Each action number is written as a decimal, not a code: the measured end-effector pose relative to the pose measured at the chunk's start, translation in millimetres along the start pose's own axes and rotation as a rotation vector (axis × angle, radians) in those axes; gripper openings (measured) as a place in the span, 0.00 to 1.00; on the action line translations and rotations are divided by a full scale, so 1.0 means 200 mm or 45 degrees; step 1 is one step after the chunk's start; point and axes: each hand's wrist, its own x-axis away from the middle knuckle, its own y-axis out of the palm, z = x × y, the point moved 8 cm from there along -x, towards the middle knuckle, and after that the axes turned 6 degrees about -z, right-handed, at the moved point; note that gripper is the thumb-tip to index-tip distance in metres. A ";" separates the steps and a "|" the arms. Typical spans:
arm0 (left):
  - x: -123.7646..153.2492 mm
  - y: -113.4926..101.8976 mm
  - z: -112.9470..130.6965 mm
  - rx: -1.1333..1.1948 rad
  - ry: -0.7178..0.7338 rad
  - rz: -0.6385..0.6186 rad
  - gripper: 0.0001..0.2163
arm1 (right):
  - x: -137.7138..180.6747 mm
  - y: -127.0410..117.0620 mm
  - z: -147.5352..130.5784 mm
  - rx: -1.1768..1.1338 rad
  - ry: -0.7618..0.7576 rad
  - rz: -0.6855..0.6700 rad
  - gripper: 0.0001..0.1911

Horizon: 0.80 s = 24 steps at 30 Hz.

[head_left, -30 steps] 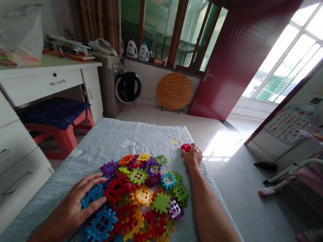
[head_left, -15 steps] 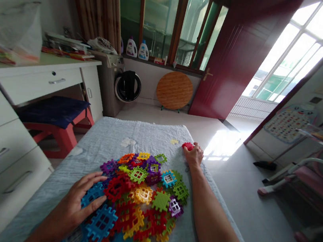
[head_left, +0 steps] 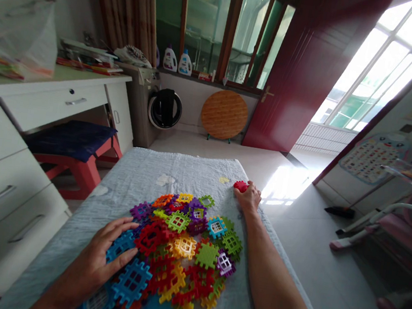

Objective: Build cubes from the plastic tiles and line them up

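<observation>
A heap of colourful interlocking plastic tiles with toothed edges lies on the cloth-covered table. My left hand [head_left: 106,248] rests at the heap's left side, thumb and fingers apart, touching the blue tiles [head_left: 132,282] there. Beside its fingertips is a dark red tile [head_left: 150,237]. Out at the far right edge of the cloth, my right hand [head_left: 249,197] has its thumb and fingers around a red tile [head_left: 240,185], which lies apart from the heap. Green tiles [head_left: 232,242] and a purple-and-white window tile [head_left: 225,263] lie left of my right forearm.
A pale blue cloth [head_left: 142,171] covers the table. To the left are a navy-topped stool [head_left: 73,141] and a white desk [head_left: 55,107]. Beyond stand a washing machine [head_left: 141,109] and a round wooden tabletop [head_left: 224,115]. A pink chair [head_left: 402,228] stands at right.
The view has shifted very slightly. Both hands stay in place, the right on the red tile and the left at the heap.
</observation>
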 end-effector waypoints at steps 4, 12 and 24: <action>0.00 0.00 -0.01 -0.008 -0.004 -0.012 0.22 | -0.01 0.00 0.01 -0.017 0.021 -0.003 0.31; 0.00 0.00 -0.01 -0.013 -0.003 0.002 0.22 | 0.01 -0.01 -0.01 -0.004 0.053 0.018 0.32; 0.00 0.01 -0.02 0.009 -0.009 -0.010 0.22 | -0.06 -0.09 0.10 -0.296 0.065 0.028 0.32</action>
